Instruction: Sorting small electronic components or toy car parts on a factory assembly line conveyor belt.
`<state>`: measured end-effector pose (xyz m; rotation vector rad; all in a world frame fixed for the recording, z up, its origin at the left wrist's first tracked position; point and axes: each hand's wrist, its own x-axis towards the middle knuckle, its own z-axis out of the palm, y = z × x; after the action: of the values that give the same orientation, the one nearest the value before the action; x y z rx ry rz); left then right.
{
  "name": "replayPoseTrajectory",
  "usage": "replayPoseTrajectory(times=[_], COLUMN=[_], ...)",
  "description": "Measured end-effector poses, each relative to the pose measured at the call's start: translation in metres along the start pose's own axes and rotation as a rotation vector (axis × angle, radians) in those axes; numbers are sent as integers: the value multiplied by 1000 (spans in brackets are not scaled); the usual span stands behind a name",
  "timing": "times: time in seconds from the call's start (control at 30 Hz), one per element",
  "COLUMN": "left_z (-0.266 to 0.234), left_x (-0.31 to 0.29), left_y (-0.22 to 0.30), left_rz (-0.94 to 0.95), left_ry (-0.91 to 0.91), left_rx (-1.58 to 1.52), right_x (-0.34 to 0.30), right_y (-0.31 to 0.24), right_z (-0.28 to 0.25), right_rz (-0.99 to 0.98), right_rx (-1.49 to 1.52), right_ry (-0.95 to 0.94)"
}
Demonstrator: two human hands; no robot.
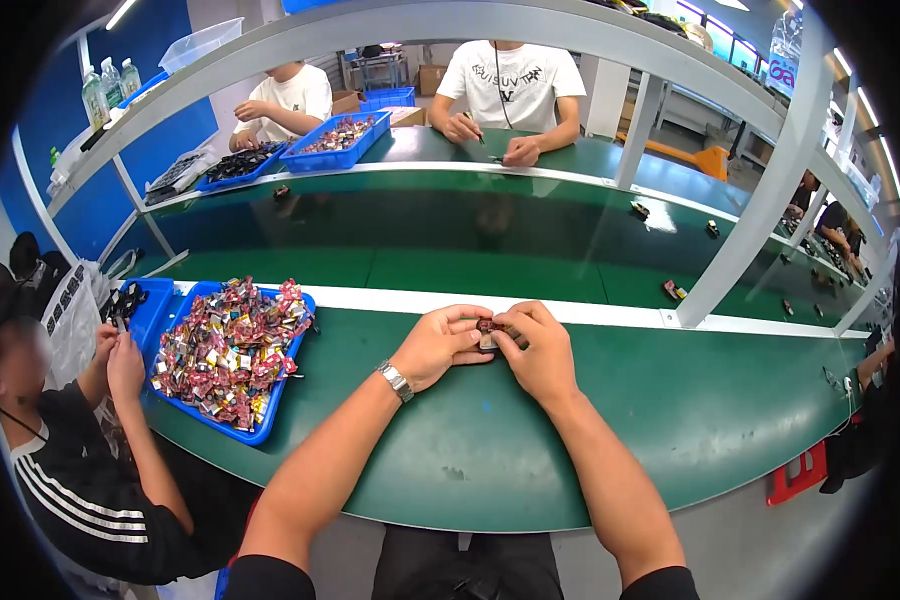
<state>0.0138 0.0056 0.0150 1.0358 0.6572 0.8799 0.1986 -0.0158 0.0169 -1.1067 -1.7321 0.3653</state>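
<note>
Between my fingertips, above the green tabletop [420, 420], is a small electronic part [487, 338] with a dark reddish top and a pale lower face. My left hand [438, 346] grips it from the left, thumb and fingers closed; a metal watch is on that wrist. From the other side my right hand [538, 350] pinches the same part with thumb and forefinger. Much of the part is covered by my fingers. A blue tray [270, 418] to the left is heaped with small red circuit boards [232, 350] bearing yellow and silver pieces.
A green conveyor belt [450, 240] runs beyond a white rail, with scattered small parts such as one [674, 290] at right. Grey posts [750, 220] rise from the rail. A co-worker [90, 470] sits close on my left; two others work across the belt. A red stool [798, 474] stands at right.
</note>
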Motion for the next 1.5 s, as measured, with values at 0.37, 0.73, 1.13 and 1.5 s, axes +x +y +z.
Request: replayPoseTrajectory(times=[0.37, 0.73, 1.13, 1.5], left_z=[5, 3, 5, 4], left_x=[1, 0, 0, -2], left_y=[-1, -3, -6, -3], left_rz=[24, 54, 48, 68], left_ry=[38, -28, 11, -6], left_rx=[86, 141, 166, 182], right_x=[1, 0, 2, -4], right_y=[-4, -3, 0, 1], right_z=[-9, -9, -14, -7], right_rz=[-101, -114, -131, -88], right_rx=[-141, -186, -43, -41], right_ry=[-128, -135, -259, -191])
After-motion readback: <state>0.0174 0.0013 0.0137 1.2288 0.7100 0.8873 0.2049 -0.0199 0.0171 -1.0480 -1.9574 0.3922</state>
